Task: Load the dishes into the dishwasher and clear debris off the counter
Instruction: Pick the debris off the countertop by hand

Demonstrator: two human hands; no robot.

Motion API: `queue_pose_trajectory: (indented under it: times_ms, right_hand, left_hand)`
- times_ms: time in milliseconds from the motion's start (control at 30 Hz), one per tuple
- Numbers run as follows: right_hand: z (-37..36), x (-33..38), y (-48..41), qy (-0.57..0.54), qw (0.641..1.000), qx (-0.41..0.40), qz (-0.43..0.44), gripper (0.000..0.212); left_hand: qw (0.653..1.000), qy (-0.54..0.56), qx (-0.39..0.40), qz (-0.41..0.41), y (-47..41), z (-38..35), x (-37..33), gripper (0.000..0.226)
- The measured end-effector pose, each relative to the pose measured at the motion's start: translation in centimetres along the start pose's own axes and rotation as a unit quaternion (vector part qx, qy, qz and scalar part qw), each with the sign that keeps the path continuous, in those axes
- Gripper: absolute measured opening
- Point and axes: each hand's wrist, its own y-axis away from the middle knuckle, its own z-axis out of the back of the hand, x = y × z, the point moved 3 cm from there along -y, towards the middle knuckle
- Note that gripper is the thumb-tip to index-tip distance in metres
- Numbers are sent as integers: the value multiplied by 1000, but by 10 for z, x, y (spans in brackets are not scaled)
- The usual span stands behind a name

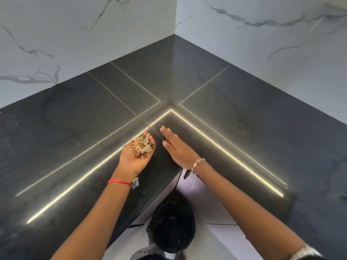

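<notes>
While my left hand is cupped palm-up over the counter, just inside its inner corner, the debris sits heaped in it. It is pale shreds with bits of orange and green, and my fingers curl up round the far side of the pile. This hand's job is to be level and tightly cupped, because the heap is high and loose flakes could slide out by the heel of the palm, where a few dark bits lie. I'd lower it until its edge meets the dark stone, so whatever gets pushed toward it climbs in rather than skidding underneath.

Just to the right, close but not touching, my right hand is flat and empty. Its fingers are straight and together, and it is set on its little-finger edge like a scraper, fingertips pointing at the far corner. I can't tell whether that edge presses on the surface or sits a shade above it. To sweep well I'd make firm contact and draw it leftward to the cup in one slow stroke.

A tiny pale speck shows just beyond its fingertips, probably among the last bits to gather. Glare on the polished stone hides crumbs, so I'd check from a lower angle. No dishes or dishwasher are in view.
</notes>
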Motion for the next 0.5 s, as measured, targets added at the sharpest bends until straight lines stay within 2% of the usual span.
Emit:
queue_pose_trajectory:
  times_ms: [167, 267, 433, 500]
  right_hand:
    - [11, -16, -68, 149, 988, 45, -4, 52]
    - [2, -15, -68, 228, 971, 61, 43, 51]
    - [-6, -18, 0, 200, 961, 108, 157, 48]
    - [-5, -23, 25, 98, 972, 146, 155, 45]
  left_hand:
    - [999, 5, -30, -29, 15, 8, 5, 33]
    - [999, 9, -35, -27, 22, 13, 13, 33]
    - [999, 1, -38, 4, 32, 29, 37, 35]
    - [999, -6, -45, 27, 39, 39, 53, 35]
